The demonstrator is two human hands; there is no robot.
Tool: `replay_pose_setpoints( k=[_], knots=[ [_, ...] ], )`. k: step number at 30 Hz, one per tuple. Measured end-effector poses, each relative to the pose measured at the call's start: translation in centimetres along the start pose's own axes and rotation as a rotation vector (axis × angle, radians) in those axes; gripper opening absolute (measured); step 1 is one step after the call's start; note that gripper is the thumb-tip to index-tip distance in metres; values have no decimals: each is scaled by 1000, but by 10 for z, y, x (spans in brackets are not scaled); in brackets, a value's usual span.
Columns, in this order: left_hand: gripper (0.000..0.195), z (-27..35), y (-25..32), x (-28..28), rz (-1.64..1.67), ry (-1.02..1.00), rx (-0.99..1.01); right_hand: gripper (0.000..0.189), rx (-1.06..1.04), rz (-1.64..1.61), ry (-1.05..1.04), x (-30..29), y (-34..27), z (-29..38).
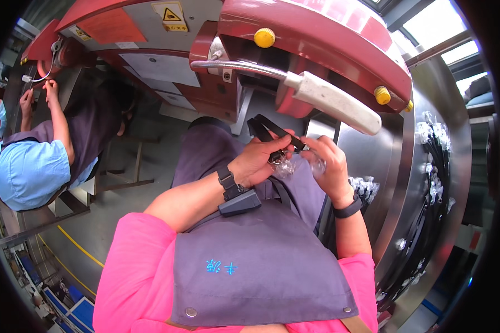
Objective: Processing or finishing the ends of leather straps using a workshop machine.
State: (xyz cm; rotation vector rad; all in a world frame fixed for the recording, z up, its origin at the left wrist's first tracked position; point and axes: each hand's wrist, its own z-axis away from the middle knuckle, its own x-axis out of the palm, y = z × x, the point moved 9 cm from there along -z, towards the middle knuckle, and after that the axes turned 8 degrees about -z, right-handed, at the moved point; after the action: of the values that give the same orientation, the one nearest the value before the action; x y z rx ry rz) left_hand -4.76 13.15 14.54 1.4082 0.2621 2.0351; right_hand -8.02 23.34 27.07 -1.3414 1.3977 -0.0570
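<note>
Above my lap, in the head view, my left hand grips a looped black strap between thumb and fingers. A metal clasp covered in clear plastic hangs below that hand. My right hand pinches the strap's other end, where a small metal piece shows near the fingertips. More clear plastic lies against the right fingers, and what it covers is partly hidden. Both hands are just below a white lamp-like head on a metal gooseneck.
A red machine with yellow knobs stands ahead. To the right, a metal tray holds several black straps with plastic-wrapped ends; another wrapped bunch lies nearer. At left, a person sits by another machine.
</note>
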Motion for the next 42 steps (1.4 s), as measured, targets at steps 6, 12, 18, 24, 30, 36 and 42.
replay_pose_setpoints(
  k=[6, 12, 18, 24, 30, 36, 42],
  knots=[
    [19, 0, 9, -3, -123, 53, 62, 11, 138, -72, 139, -8, 18, -1],
    [18, 1, 15, 8, -43, 4, 88, 5, 310, -317, 325, -2, 37, 6],
    [23, 2, 13, 14, 47, 33, 55, 7, 386, -586, 415, 8, 49, 1],
    [27, 1, 14, 12, 89, 58, 53, 8, 386, -619, 424, 14, 57, -6],
    [17, -1, 15, 12, 103, 71, 66, 9, 441, -637, 386, 17, 63, -9],
    [18, -2, 14, 9, 112, 78, 64, 9, 462, -646, 365, 19, 68, -11],
    [19, -3, 14, 10, 133, 98, 42, 9, 500, -649, 374, 20, 78, -8]
  ],
)
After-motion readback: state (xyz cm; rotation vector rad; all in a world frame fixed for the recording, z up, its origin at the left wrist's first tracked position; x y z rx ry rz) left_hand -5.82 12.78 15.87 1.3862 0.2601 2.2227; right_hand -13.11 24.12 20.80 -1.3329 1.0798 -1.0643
